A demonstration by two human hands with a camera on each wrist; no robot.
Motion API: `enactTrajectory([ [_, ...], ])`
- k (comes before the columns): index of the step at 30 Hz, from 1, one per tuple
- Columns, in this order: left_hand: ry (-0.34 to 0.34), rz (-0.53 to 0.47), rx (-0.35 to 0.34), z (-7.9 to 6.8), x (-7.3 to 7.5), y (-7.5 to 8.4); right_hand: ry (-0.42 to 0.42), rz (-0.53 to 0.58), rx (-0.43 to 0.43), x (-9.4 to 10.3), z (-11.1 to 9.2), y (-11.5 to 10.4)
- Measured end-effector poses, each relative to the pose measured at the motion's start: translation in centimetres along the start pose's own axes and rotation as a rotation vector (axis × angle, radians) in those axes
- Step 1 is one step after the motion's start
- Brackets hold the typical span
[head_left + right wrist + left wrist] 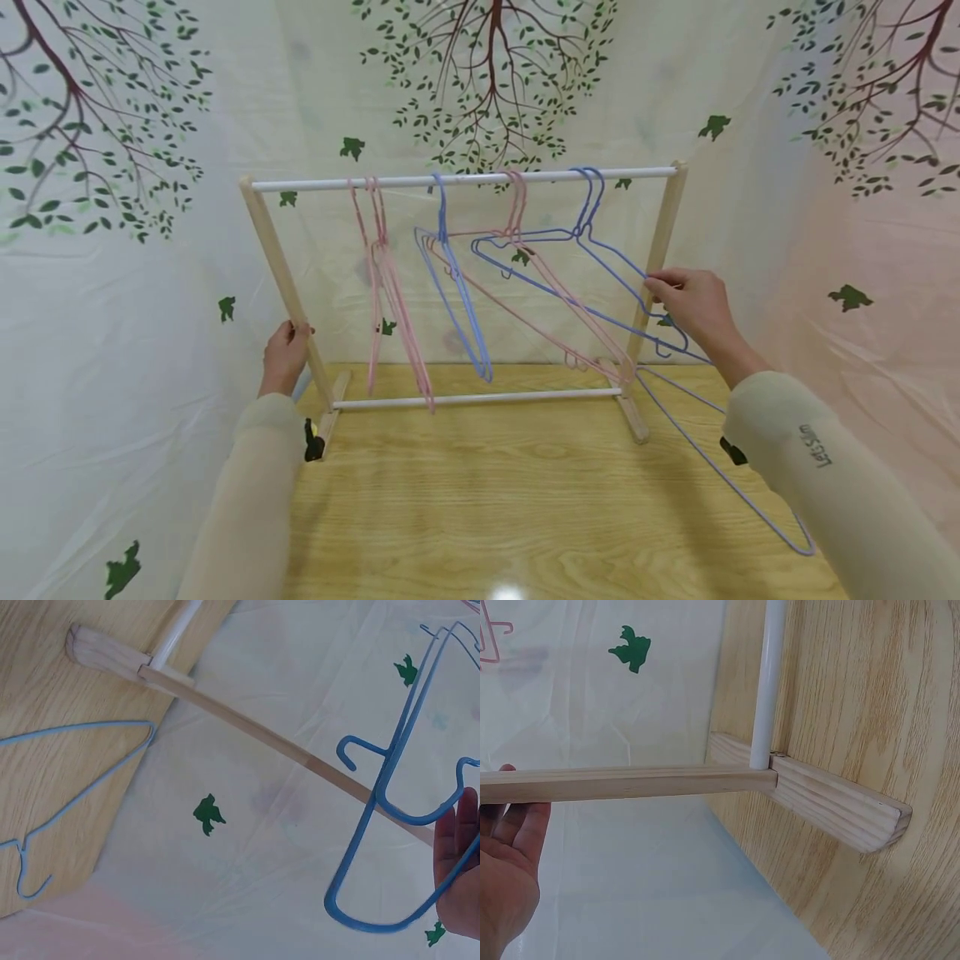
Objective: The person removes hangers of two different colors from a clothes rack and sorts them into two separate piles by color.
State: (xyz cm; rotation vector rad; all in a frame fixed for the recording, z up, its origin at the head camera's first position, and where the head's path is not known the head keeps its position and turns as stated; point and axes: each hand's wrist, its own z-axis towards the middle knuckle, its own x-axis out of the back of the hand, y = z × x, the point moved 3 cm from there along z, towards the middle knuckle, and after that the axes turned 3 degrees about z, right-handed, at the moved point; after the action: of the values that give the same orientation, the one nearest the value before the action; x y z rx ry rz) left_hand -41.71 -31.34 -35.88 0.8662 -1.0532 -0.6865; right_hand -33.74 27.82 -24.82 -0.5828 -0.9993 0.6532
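In the head view my left hand [285,360] grips the left wooden post [276,258] of a small clothes rack. The left wrist view shows fingers [529,829] around that post. My right hand [699,310] pinches the right shoulder of a blue clothes hanger [597,187], whose hook is over the white top rail [480,178]. A second blue hanger hangs close beside it. Further left on the rail are pink hangers [517,200], a pair of light blue hangers [442,208] and more pink hangers [401,312].
Another blue hanger [708,461] lies on the wooden table [480,500] at the right, partly hidden by my right arm. The rack's right post [663,221] stands behind my right hand. A white lower rail [480,398] joins the feet. Leaf-printed sheeting [322,100] surrounds the table.
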Motion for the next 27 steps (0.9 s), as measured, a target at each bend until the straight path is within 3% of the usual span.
enactTrajectory([
  [13,0.010,0.032,0.002,0.0,0.0,0.4,0.072,0.128,-0.002,0.2,0.3,0.4],
  [27,-0.004,0.032,0.035,-0.2,0.1,0.4,0.152,0.202,-0.018,2.1,-0.5,2.3],
])
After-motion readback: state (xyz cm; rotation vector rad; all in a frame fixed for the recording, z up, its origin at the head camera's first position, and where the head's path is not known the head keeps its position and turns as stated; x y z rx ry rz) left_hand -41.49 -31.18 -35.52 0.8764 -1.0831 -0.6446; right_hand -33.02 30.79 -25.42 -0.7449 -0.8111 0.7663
